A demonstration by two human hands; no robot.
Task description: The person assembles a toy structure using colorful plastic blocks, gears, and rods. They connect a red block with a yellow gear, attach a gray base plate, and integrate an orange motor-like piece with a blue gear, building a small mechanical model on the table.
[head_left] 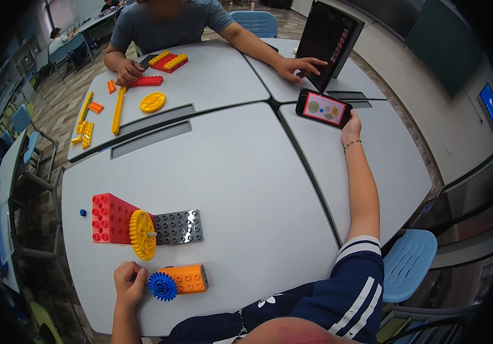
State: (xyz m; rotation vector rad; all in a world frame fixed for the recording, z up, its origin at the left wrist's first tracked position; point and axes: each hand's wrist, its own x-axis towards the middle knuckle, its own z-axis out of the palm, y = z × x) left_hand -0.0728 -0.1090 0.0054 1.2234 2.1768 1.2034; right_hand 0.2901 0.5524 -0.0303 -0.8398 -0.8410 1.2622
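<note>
Stretched far out over the right side of the table, my right hand (pixel 350 129) grips a dark smartphone (pixel 322 108) with a lit screen. My left hand (pixel 129 282) rests curled near the front left edge; whatever its fingers may hold is hidden. Just right of it lies a blue gear (pixel 162 286) on the end of an orange block (pixel 189 279). Beyond these stands a build of red bricks (pixel 107 218) with a large yellow gear (pixel 142 234) on a grey axle, joined by a dark grey studded plate (pixel 179 227).
A small blue piece (pixel 82 212) lies left of the red build. Across the table a person's hand (pixel 302 70) touches a standing dark tablet-like panel (pixel 326 46); their other hand (pixel 129 73) is by red bricks. Yellow beams (pixel 118 112) and a yellow gear (pixel 153 102) lie there.
</note>
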